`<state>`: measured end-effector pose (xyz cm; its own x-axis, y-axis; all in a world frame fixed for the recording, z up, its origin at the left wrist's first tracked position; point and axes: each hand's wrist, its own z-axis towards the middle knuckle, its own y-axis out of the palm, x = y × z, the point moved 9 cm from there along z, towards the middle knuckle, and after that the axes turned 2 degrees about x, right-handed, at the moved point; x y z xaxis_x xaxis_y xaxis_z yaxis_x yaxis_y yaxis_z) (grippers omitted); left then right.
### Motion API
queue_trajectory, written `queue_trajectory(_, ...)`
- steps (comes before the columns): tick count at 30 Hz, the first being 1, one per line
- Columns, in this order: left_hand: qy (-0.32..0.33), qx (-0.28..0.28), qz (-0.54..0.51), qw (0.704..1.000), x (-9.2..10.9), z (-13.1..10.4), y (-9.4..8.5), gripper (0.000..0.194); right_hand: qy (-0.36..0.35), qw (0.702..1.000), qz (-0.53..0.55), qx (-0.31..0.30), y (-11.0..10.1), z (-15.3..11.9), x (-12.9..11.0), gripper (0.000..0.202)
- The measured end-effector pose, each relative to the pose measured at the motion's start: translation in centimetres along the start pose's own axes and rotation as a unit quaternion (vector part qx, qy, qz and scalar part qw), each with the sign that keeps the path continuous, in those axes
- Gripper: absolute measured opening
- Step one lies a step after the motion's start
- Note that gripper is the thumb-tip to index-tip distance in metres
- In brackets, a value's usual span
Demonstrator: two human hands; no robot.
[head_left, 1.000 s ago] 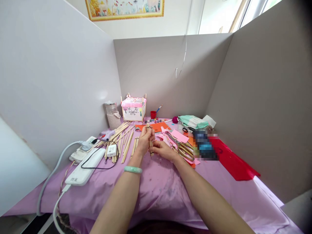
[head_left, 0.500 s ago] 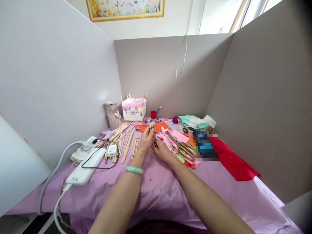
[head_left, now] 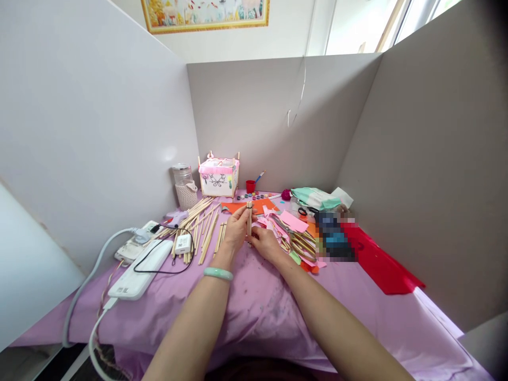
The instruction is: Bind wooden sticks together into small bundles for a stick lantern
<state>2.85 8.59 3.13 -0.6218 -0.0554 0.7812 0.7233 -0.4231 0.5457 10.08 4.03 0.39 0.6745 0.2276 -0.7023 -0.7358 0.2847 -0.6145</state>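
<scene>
Both hands are closed on a small bundle of wooden sticks (head_left: 249,218), held upright above the cloth with a dark band near its top. My left hand (head_left: 236,228) grips the upper part; a pale green bangle (head_left: 218,273) circles that wrist. Lower down, my right hand (head_left: 263,242) pinches the bundle's bottom end, which its fingers partly hide. Just left of my left hand lies another short banded stick bundle (head_left: 220,236), partly covered by the wrist. Beyond it, loose wooden sticks (head_left: 208,238) are spread on the purple cloth (head_left: 254,312).
Gold-handled scissors (head_left: 302,244) lie among pink paper scraps (head_left: 294,221) on the right. A white power bank (head_left: 139,271) with cables sits at left. Behind stand a decorated box lantern (head_left: 218,179), a glass bottle (head_left: 184,188) and a red cup (head_left: 250,186). Grey panels (head_left: 270,116) enclose the table.
The bundle has turned slightly in my fingers, so more of its length shows between the hands. My left fingers have shifted a little along its side.
</scene>
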Motion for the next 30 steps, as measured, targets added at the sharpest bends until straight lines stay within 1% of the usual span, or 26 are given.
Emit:
queue_trajectory(5,-0.032,-0.011,-0.035,0.999,-0.3,0.2,0.0,0.030,-0.003,1.000,0.008,0.003,-0.1,-0.1,-0.1,0.006)
queue_trajectory(9,-0.037,-0.006,-0.031,0.999,-0.2,0.1,0.1,0.028,0.003,1.000,0.015,0.004,-0.1,-0.1,0.0,0.006)
queue_trajectory(13,-0.024,0.004,-0.037,0.999,0.3,-0.3,0.6,0.032,0.010,1.000,0.012,-0.001,0.0,0.0,0.1,0.007)
queue_trajectory(18,-0.014,0.028,-0.040,0.999,0.7,-0.5,0.6,0.022,0.014,1.000,0.023,-0.009,0.1,0.1,0.2,0.008)
queue_trajectory(22,-0.037,0.040,-0.059,0.997,0.4,-0.2,0.8,0.020,0.015,1.000,0.023,-0.007,0.1,0.0,0.1,0.011)
queue_trajectory(30,-0.051,0.049,-0.058,0.996,0.1,0.5,0.8,0.017,0.020,0.999,0.035,-0.012,0.0,0.1,0.0,0.015)
